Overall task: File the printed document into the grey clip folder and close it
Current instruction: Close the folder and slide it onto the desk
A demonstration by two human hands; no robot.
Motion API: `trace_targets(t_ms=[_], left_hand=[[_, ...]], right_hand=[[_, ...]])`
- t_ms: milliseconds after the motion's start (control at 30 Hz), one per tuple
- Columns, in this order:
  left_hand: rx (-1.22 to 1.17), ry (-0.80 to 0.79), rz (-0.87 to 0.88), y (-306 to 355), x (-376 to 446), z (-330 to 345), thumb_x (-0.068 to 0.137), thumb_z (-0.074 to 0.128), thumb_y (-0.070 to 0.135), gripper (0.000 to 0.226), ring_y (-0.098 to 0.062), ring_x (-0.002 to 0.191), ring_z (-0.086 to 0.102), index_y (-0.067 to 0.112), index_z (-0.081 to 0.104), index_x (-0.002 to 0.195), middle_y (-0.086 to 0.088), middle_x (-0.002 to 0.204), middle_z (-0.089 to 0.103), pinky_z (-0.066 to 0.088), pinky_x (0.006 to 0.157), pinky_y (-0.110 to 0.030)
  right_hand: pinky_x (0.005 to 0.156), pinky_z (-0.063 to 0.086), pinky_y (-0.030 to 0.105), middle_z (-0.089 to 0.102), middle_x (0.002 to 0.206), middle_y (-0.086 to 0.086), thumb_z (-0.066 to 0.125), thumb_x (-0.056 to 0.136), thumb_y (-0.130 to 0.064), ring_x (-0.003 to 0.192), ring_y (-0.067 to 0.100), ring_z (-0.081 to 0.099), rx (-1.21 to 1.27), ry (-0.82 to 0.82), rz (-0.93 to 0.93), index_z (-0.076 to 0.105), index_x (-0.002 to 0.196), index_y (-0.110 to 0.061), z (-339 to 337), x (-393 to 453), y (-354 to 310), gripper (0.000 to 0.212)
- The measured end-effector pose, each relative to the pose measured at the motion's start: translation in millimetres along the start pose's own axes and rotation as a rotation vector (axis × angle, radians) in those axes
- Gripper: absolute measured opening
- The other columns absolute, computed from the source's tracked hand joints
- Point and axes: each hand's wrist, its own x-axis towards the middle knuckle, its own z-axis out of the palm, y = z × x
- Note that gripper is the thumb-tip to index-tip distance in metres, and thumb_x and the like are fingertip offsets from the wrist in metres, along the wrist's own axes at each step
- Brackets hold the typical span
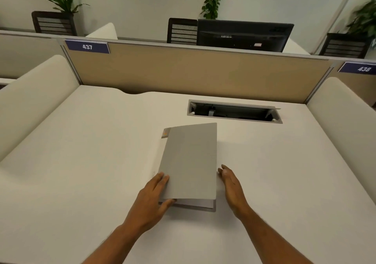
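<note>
Folder: flat grey clip folder [190, 162] is lying near the middle of the wide off-white desk [81, 152], spine to the right, front cover not quite down; a gap is showing along the near and left edges.
Document: white printed sheet [160, 158] is sitting inside, a thin strip peeking out past the cover's left edge; an orange-marked corner is showing at the top left.
Left hand [152, 200]: is pinching the cover's near-left corner, fingers on top, thumb under the edge.
Right hand [232, 186]: is resting open and flat beside the spine edge, holding nothing; cannot tell whether it is touching the folder.
Surroundings: open metal cable tray [234, 111] is sitting behind the folder; tan divider panel [193, 74] with blue tags 437 and 438 is closing off the desk; black monitor [244, 35] is standing beyond.
</note>
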Motion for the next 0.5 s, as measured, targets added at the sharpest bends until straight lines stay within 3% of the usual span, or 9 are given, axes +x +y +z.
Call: trace_targets(t_ms=[167,267,400,500], left_hand=[[0.101,-0.014,0.030,-2.1,2.9,3.3,0.085,0.057,0.063,0.083,-0.014,0.147,0.026,0.028,0.026,0.154,0.007,0.163,0.022,0.023,0.117,-0.030],[0.157,-0.035,0.049,-5.4,4.9,7.0,0.082,0.055,0.069,0.084,-0.014,0.147,0.026,0.028,0.030,0.152,0.008,0.162,0.024,0.024,0.117,-0.032],[0.212,-0.053,0.069,-7.4,10.0,10.0,0.077,0.051,0.076,0.085,-0.013,0.144,0.031,0.026,0.042,0.146,0.007,0.158,0.031,0.026,0.115,-0.031],[0.179,0.006,0.033,-5.4,14.7,10.1,0.081,0.057,0.069,0.074,-0.016,0.141,0.036,0.026,0.049,0.141,0.004,0.155,0.038,0.031,0.112,-0.034]], right_hand=[[0.120,0.025,0.042,0.040,0.154,-0.006,0.029,0.095,-0.059,0.140,0.011,0.038,0.039,0.020,0.006,0.034,0.149,-0.027,3.6,-3.1,-1.3,0.063],[0.120,0.022,0.033,0.036,0.156,-0.007,0.033,0.098,-0.055,0.141,0.009,0.033,-0.035,0.045,0.007,0.032,0.150,-0.025,7.2,-3.9,1.8,0.060],[0.116,0.026,0.028,0.035,0.155,-0.007,0.049,0.098,-0.046,0.141,0.010,0.033,-0.360,0.020,-0.116,0.029,0.152,-0.022,13.4,-6.3,13.1,0.062],[0.120,0.014,0.027,0.024,0.161,-0.003,0.052,0.098,-0.039,0.148,0.013,0.020,-0.620,-0.016,-0.187,0.025,0.154,-0.017,21.0,-7.2,27.3,0.065]])
